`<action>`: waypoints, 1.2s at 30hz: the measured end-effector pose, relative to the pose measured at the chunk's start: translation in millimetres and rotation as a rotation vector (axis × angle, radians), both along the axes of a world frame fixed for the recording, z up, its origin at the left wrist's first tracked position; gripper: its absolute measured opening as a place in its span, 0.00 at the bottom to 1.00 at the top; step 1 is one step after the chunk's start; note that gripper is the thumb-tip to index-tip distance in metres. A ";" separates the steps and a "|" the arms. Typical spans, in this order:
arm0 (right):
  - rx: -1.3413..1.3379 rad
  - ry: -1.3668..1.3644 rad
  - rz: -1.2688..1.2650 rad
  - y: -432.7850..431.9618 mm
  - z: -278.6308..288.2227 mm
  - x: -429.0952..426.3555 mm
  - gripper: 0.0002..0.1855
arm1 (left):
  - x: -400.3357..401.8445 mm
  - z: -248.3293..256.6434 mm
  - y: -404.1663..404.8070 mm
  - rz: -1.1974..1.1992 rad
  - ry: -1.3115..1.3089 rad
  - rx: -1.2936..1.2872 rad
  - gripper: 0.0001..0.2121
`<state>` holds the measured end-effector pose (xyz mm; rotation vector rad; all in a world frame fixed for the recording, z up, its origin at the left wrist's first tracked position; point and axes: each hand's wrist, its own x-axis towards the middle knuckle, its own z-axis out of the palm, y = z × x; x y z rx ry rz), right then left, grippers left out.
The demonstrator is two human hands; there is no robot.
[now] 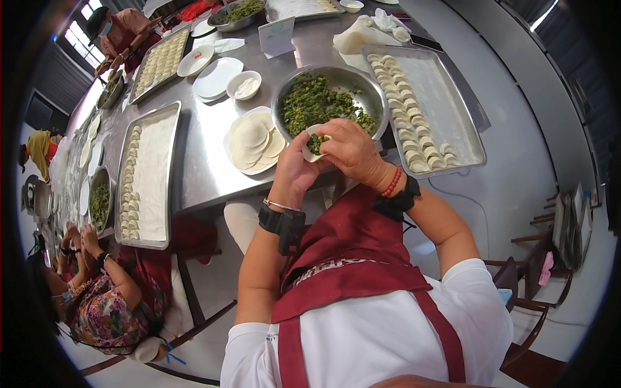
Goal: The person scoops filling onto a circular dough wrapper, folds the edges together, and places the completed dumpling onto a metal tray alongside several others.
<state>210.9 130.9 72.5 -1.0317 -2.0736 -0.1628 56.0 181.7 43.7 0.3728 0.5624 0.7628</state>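
Note:
My left hand [297, 167] cradles a round dumpling wrapper [310, 154] that is partly folded up around a green filling [316, 143]. The fingers of my right hand [353, 151] touch the wrapper's right edge and its filling from above. Just beyond both hands stands a steel bowl [379, 92] of chopped green filling, its inside showing bare metal on the right. Left of the bowl, a stack of flat round wrappers [252, 133] lies on a white plate [229, 156]. To the right, a metal tray [446, 97] carries rows of folded dumplings [412, 116].
A small white bowl of flour [244, 86] and white plates [217, 77] stand farther back on the steel table [208, 165]. Another dumpling tray [157, 179] lies left, near a seated person [111, 300]. A second person [127, 34] works at the far left. Chairs [531, 286] stand right.

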 end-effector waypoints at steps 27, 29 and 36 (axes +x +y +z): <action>-0.204 0.308 0.042 -2.1 -7.0 -12.8 0.12 | -16.5 10.8 -29.2 -0.041 0.799 1.074 0.21; -0.208 0.352 0.006 -4.5 -6.8 -15.3 0.14 | -16.6 12.0 -30.2 -0.101 0.916 1.099 0.20; -0.458 0.724 -0.198 -19.1 -22.4 -19.3 0.16 | -15.5 1.4 -35.3 0.138 0.574 0.794 0.19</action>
